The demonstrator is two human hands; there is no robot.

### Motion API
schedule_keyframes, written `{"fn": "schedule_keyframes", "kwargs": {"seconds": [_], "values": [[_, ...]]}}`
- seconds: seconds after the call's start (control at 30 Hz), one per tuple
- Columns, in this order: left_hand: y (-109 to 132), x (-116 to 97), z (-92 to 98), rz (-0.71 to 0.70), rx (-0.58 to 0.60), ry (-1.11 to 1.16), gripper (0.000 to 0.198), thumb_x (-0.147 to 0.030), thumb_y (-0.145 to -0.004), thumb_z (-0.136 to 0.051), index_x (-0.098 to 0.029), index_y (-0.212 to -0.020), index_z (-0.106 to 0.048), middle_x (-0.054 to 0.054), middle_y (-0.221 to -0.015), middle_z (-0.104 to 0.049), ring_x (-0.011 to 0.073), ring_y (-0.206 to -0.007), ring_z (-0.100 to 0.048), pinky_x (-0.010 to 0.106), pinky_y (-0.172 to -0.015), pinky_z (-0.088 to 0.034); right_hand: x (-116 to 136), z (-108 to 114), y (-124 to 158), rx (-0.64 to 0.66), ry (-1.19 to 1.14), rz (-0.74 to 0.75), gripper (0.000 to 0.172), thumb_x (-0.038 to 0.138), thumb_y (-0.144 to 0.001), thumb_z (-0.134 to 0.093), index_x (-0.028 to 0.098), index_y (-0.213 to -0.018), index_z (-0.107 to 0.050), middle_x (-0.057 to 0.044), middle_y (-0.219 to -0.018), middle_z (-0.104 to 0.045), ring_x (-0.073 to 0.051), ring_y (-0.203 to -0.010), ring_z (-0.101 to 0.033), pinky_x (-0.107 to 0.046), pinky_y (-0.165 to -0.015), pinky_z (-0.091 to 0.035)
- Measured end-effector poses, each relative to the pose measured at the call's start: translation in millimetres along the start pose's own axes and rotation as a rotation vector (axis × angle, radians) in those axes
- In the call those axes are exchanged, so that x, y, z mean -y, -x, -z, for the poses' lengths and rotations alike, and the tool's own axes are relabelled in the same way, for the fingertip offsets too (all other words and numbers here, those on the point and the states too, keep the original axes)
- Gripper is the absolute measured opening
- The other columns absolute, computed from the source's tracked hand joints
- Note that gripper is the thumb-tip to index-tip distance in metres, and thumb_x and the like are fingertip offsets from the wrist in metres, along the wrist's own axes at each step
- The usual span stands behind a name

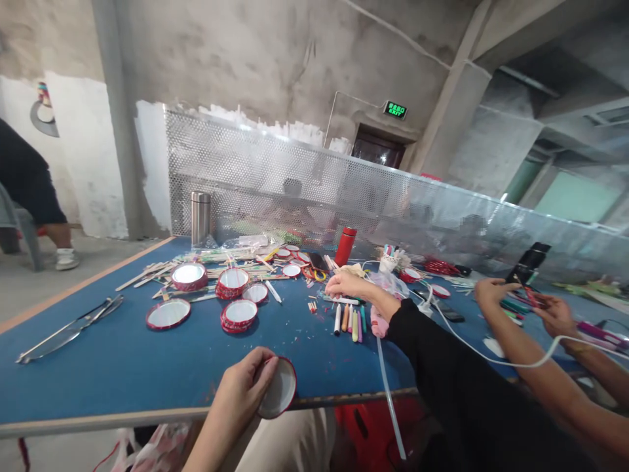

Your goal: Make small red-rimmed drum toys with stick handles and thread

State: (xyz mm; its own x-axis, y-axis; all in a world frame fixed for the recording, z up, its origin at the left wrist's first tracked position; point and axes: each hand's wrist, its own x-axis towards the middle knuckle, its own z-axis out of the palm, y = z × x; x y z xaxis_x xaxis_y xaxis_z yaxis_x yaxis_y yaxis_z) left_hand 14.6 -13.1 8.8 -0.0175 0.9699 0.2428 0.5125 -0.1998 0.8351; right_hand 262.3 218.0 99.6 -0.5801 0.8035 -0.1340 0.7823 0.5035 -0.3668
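Observation:
My left hand (246, 377) is closed on a round, red-rimmed disc (281, 390) with a pale grey face, tilted over the table's front edge. Its thumb lies across the face. Stretched forward in a black sleeve, my right hand (346, 286) is low over the table among small parts, its fingers pinched together. What they hold, if anything, is hidden. Just below it lies a row of coloured markers (350, 321). Stacks of similar red-rimmed discs (238, 314) stand left of centre, with a single disc (168, 314) flat beside them.
Metal tongs (71, 330) lie at the left. Wooden sticks (152, 272), a steel flask (200, 216) and a red bottle (346, 246) are further back, before a perforated metal screen (255, 170). A white cable (472, 354) crosses right, near another person's hands (491, 298). A clear tube (388, 393) overhangs the edge.

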Motion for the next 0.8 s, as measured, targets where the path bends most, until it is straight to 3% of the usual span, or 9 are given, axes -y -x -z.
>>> {"fn": "schedule_keyframes", "kwargs": {"seconds": [0.2, 0.33, 0.5, 0.7, 0.8], "values": [[1.0, 1.2, -0.8, -0.028, 0.009, -0.020, 0.037, -0.048, -0.086, -0.040, -0.019, -0.079, -0.062, 0.000, -0.066, -0.064, 0.0160, -0.062, -0.059, 0.022, -0.057, -0.043, 10.6, 7.4, 7.7, -0.025, 0.163, -0.051, 0.030, 0.033, -0.090, -0.058, 0.016, -0.114, -0.058, -0.006, -0.118, -0.059, -0.020, -0.096, -0.061, -0.037, -0.078, -0.053], [1.2, 2.1, -1.5, -0.026, 0.009, -0.052, 0.037, -0.048, -0.086, -0.039, -0.020, -0.080, -0.062, 0.000, -0.067, -0.065, 0.0157, -0.062, -0.060, 0.021, -0.057, -0.043, 23.5, -11.8, 11.6, 0.050, 0.300, -0.066, 0.028, 0.033, -0.091, -0.056, 0.017, -0.113, -0.058, -0.006, -0.116, -0.059, -0.020, -0.097, -0.060, -0.038, -0.082, -0.052], [1.7, 1.0, -1.8, -0.029, 0.007, -0.062, 0.038, -0.049, -0.086, -0.037, -0.020, -0.080, -0.061, 0.000, -0.065, -0.063, 0.0157, -0.061, -0.058, 0.022, -0.056, -0.043, 36.0, -32.5, 13.7, 0.046, 0.384, -0.092, 0.029, 0.032, -0.091, -0.056, 0.018, -0.116, -0.057, -0.007, -0.118, -0.058, -0.020, -0.101, -0.059, -0.041, -0.085, -0.051], [2.9, -11.5, 0.5, 0.022, -0.038, -0.012, 0.038, -0.048, -0.081, -0.038, -0.018, -0.077, -0.061, 0.002, -0.066, -0.064, 0.0168, -0.061, -0.058, 0.024, -0.057, -0.042, 48.2, -37.2, 21.8, -0.060, 0.226, -0.139, 0.030, 0.033, -0.091, -0.057, 0.017, -0.116, -0.056, -0.008, -0.119, -0.057, -0.020, -0.101, -0.059, -0.039, -0.085, -0.051], [3.7, -16.0, 1.0, 0.038, -0.044, -0.015, 0.036, -0.046, -0.080, -0.039, -0.018, -0.076, -0.061, 0.002, -0.064, -0.063, 0.0166, -0.060, -0.056, 0.024, -0.056, -0.041, 62.1, -32.7, 34.5, -0.149, 0.043, -0.152, 0.022, 0.031, -0.090, -0.057, 0.015, -0.106, -0.060, -0.006, -0.107, -0.062, -0.018, -0.091, -0.061, -0.037, -0.079, -0.052]]}}
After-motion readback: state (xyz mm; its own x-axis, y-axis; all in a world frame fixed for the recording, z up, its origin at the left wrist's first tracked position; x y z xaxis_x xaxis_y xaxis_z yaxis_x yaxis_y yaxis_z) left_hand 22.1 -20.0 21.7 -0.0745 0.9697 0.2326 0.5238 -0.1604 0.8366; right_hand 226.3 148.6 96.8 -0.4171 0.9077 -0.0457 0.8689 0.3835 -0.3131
